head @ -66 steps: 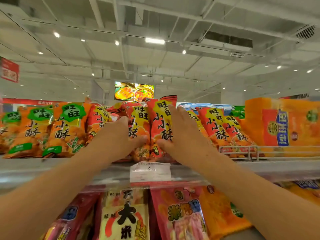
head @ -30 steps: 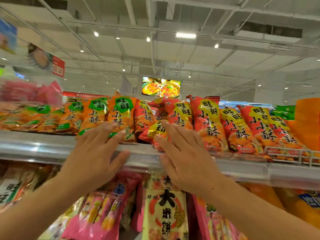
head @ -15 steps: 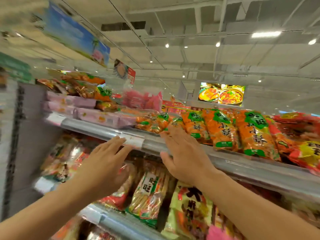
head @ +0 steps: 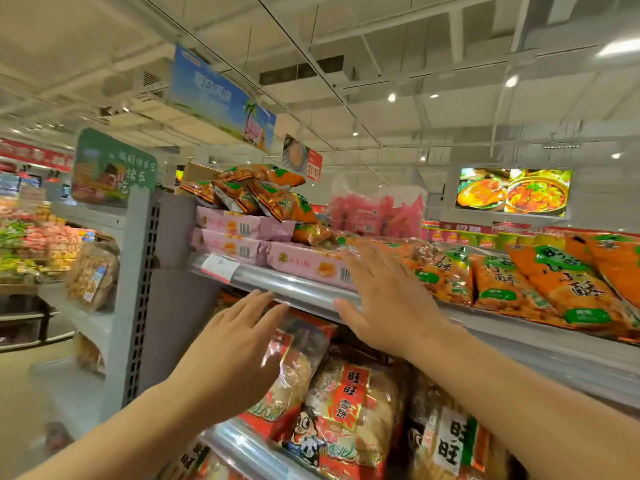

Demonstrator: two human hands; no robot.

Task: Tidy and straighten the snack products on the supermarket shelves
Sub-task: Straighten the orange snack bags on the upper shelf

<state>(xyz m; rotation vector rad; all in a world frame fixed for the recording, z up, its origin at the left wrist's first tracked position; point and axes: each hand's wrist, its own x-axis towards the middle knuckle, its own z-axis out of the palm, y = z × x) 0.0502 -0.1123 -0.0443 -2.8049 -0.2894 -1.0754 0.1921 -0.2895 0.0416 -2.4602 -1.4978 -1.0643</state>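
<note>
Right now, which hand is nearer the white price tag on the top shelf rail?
Left. The left hand sits just below and right of the price tag; the right hand is farther right, over the pink packs.

Bright ceiling lights [head: 620, 48], motion blur, wide-angle edge distortion.

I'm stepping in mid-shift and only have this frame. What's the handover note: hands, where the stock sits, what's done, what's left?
Left hand: open, holds nothing, fingertips near the top shelf rail.
Right hand: open, holds nothing, raised in front of the pink packs.
Stock: orange snack bags lean in a row on the right; more orange bags lie heaped on the stacked pink packs.
Done: the right-hand row looks orderly.
Left: probably the heap and the pink packs.
</note>
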